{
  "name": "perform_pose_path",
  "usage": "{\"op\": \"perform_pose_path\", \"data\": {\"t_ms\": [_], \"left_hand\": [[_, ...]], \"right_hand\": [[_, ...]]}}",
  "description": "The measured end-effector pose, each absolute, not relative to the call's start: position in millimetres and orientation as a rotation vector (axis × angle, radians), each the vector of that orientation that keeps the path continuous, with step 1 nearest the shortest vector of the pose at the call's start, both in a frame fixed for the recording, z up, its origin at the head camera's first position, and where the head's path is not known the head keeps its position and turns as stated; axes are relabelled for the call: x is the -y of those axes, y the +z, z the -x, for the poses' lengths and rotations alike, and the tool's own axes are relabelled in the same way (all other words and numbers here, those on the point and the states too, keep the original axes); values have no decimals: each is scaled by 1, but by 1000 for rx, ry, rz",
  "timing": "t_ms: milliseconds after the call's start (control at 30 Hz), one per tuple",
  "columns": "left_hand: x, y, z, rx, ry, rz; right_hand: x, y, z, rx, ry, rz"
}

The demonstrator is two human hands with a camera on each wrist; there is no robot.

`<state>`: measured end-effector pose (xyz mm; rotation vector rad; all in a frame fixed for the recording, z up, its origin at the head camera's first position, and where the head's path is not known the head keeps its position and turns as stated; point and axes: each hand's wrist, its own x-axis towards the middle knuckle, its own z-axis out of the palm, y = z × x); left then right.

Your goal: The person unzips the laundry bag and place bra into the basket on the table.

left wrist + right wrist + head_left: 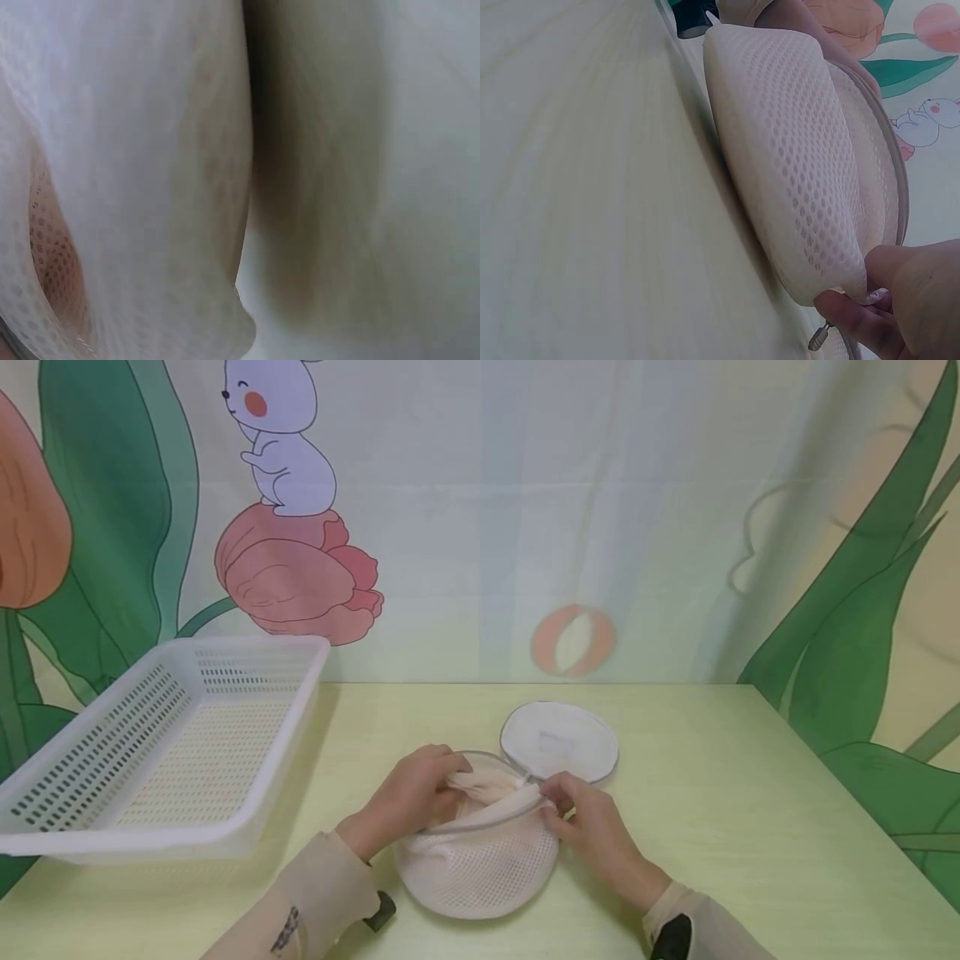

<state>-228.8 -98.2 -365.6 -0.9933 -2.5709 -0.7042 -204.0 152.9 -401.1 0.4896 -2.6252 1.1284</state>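
A round white mesh laundry bag [480,877] stands on the table with its zipped top open and its round lid [577,735] folded back behind it. My left hand [416,789] reaches over the left rim and grips a pale peach cloth [487,783] inside; some of its fingers are hidden in the bag. At the right rim, my right hand [596,831] pinches the bag's edge between thumb and fingers. The right wrist view shows this pinch close to a metal zip pull [820,337]. Mesh wall [165,180] fills much of the left wrist view, where no hand shows clearly.
A white plastic basket [288,777] with slotted walls stands on the left of the pale yellow table [750,827]. Behind the table hangs a printed curtain [450,527] with a rabbit, flowers and leaves.
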Motion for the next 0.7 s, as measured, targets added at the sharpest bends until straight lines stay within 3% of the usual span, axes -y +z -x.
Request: {"op": "perform_pose_path", "data": {"t_ms": [467, 700], "left_hand": [[104, -370, 231, 2459, -932, 722], [106, -369, 231, 2371, -1008, 708]], "right_hand": [[-153, -401, 204, 2618, 1103, -512], [-153, -401, 204, 2620, 1098, -508]]}}
